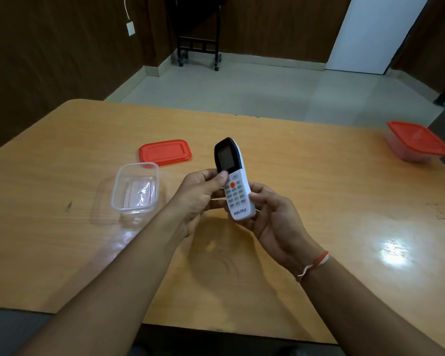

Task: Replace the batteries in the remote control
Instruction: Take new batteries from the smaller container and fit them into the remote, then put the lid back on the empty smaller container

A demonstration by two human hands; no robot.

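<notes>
1. The counter [62, 140] has a rounded far-left corner, and its left edge slants towards the camera; bare wood lies along that side.
2. A clear lidless container [135, 187] stands left of centre, well in from the edges, with its red lid [165, 152] lying flat just behind it.
3. The left hand [198, 199] grips the remote control [235, 181] from the left, thumb pressed on the edge of the dark screen.
4. The remote is held above mid-counter, button side up, screen end tilted away; "VOLTAS" is printed at its near end.
5. The right hand [275, 214] cradles the remote's lower end, fingers curled behind it.
6. Open counter stretches right of the hands.
7. A closed red-lidded container [418, 141] sits by the far-right edge.
</notes>
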